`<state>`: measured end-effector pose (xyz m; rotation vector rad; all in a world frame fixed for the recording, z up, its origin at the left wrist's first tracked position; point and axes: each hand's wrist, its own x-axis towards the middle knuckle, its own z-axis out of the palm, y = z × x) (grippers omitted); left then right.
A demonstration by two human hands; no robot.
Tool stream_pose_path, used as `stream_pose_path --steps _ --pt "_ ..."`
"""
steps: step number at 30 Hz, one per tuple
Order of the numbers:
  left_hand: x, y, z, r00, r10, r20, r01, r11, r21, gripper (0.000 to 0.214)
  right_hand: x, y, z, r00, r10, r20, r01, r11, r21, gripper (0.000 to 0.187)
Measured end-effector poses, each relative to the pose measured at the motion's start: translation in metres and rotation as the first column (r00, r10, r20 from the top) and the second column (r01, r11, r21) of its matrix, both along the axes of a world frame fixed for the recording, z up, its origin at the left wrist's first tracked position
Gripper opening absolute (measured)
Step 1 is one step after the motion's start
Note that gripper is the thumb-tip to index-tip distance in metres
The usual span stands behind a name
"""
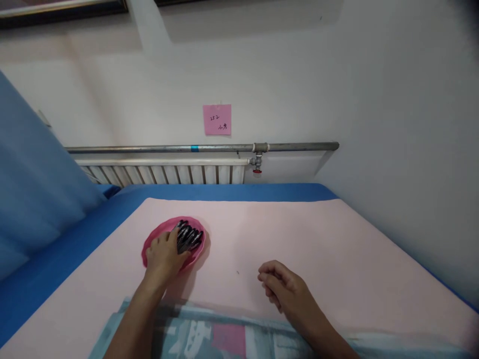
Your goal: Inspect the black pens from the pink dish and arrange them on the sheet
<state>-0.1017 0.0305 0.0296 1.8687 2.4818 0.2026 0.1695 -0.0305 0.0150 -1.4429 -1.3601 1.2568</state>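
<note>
A pink oval basket [149, 236] on the left of the pale pink surface holds a bundle of slim, glossy black pens [190, 236]. Reaching into it from the front, my left hand [163, 253] has its thumb and fingers around the near left side of the bundle. Part of the pens is hidden behind that hand. My right hand [282, 285] hovers low over the surface to the right, fingers curled together towards the thumb, with nothing visible in them.
The pale pink sheet [299, 234] lies over a blue bed [232, 191]. A teal patterned cloth [187, 339] lies along the near edge. Behind are a white radiator [168, 173], a metal pipe [157, 149] and a pink note [217, 119]. A blue curtain [37, 189] hangs left.
</note>
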Motion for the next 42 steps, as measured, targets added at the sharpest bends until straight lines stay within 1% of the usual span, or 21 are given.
stream_pose_path --steps 4,7,11,14,17,22,27,29,32,34,38,42 --pt "-0.008 0.003 -0.008 1.0 0.012 0.0 -0.012 0.999 -0.047 0.082 -0.002 -0.002 0.002 0.999 0.014 0.041 -0.015 1.0 0.026 0.01" --pt "-0.016 0.007 -0.01 0.999 -0.003 0.044 0.007 0.996 -0.087 0.085 -0.002 -0.003 0.003 0.998 0.009 0.055 -0.011 0.999 0.04 0.01" --pt "-0.02 0.011 -0.011 0.994 -0.049 0.101 0.061 0.991 -0.119 0.086 -0.001 -0.003 0.004 0.997 0.01 0.075 -0.014 0.999 0.052 0.011" --pt "-0.02 0.012 -0.012 0.994 -0.054 0.091 0.064 0.992 -0.108 0.086 -0.001 -0.002 0.003 0.996 0.013 0.086 -0.019 0.998 0.067 0.012" --pt "-0.017 0.01 -0.013 0.997 -0.013 0.072 0.02 0.994 -0.104 0.083 0.0 -0.002 0.002 0.995 0.015 0.096 -0.022 0.997 0.08 0.012" --pt "-0.011 0.007 -0.016 0.998 0.036 0.053 -0.029 0.991 -0.13 0.085 -0.001 -0.001 0.001 0.992 0.021 0.127 -0.034 0.995 0.096 0.011" --pt "-0.011 0.005 -0.015 0.998 0.01 0.06 -0.001 0.989 -0.145 0.093 -0.002 -0.001 -0.001 0.988 0.042 0.147 -0.058 0.992 0.11 0.011" --pt "-0.012 0.006 -0.014 0.998 -0.01 0.054 0.017 0.992 -0.126 0.094 -0.001 -0.001 -0.003 0.984 0.058 0.168 -0.078 0.991 0.112 0.011" --pt "-0.014 0.009 -0.014 0.998 -0.024 0.05 0.028 0.996 -0.081 0.09 -0.001 -0.001 -0.004 0.975 0.088 0.203 -0.112 0.987 0.112 0.011" --pt "-0.014 0.01 -0.016 0.997 -0.034 0.075 0.04 0.997 -0.07 0.085 -0.002 -0.002 -0.005 0.971 0.099 0.215 -0.127 0.985 0.12 0.012" --pt "-0.013 0.009 -0.021 0.988 -0.071 0.135 0.078 0.996 -0.048 0.078 -0.002 -0.002 -0.004 0.969 0.087 0.229 -0.126 0.979 0.163 0.012" --pt "-0.008 0.006 -0.027 0.992 -0.063 0.109 0.065 0.998 -0.013 0.07 0.0 -0.001 -0.004 0.966 0.075 0.246 -0.122 0.976 0.181 0.012"
